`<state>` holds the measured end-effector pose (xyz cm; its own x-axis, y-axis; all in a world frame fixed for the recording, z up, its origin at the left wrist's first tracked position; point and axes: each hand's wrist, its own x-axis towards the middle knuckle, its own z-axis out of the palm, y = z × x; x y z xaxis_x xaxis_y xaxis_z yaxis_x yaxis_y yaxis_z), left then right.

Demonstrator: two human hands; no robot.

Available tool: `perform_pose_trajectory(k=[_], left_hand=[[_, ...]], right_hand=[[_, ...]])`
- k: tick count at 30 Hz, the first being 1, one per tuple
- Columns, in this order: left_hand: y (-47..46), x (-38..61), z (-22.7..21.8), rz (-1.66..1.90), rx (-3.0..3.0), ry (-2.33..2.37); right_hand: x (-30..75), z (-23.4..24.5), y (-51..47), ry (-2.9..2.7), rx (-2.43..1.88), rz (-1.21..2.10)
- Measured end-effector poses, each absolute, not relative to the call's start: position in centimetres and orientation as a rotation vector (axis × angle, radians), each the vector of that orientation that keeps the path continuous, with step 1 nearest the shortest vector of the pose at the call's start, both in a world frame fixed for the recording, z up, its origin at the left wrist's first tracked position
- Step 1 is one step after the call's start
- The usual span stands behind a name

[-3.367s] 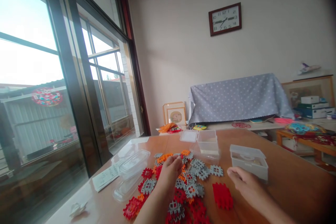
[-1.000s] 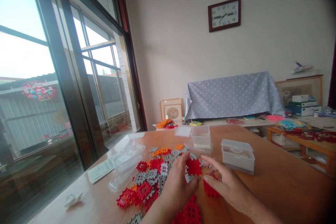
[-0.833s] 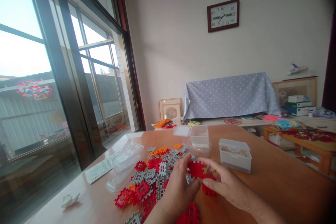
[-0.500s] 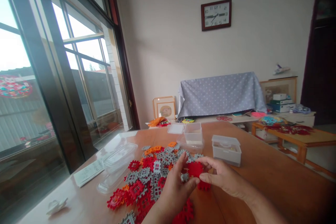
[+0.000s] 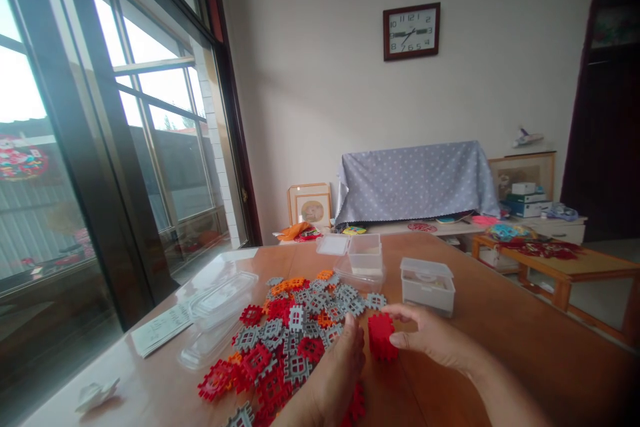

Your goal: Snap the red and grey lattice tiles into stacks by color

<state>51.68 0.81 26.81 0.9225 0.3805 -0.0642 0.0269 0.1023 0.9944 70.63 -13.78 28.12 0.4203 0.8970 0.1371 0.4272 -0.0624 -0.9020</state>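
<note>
My right hand has its thumb and fingers at the right side and far edge of a red stack of notched plastic building pieces on the table. Just left of that stack is my left hand, apart from it, its fingers stretched forward and partly hidden; I see nothing held in it. Under and beyond the left hand spreads a loose pile of interlocking pieces, among them a grey window-like piece, a red piece and an orange piece.
A lidded clear box stands beyond my right hand. Another clear box is at the far side of the pile. Clear plastic lids, a stack of paper and a crumpled wrapper lie on the left.
My left hand has moved away from the red piece and turned edge-on. The red piece held between both hands has come down onto the red stack at my right hand.
</note>
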Motion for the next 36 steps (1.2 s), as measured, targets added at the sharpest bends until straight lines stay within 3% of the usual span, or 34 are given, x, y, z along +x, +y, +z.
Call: perform_pose_trajectory(k=[9,36], left_hand=[[0.7,51.9,27.3,0.094,1.182,0.205],[0.5,52.3,27.5,0.056,1.118,0.072]], right_hand=[[72.5,25.0,-13.6,-1.117,-1.77,0.629],[70.3,25.5,-12.3,-1.151,-1.71,0.661]])
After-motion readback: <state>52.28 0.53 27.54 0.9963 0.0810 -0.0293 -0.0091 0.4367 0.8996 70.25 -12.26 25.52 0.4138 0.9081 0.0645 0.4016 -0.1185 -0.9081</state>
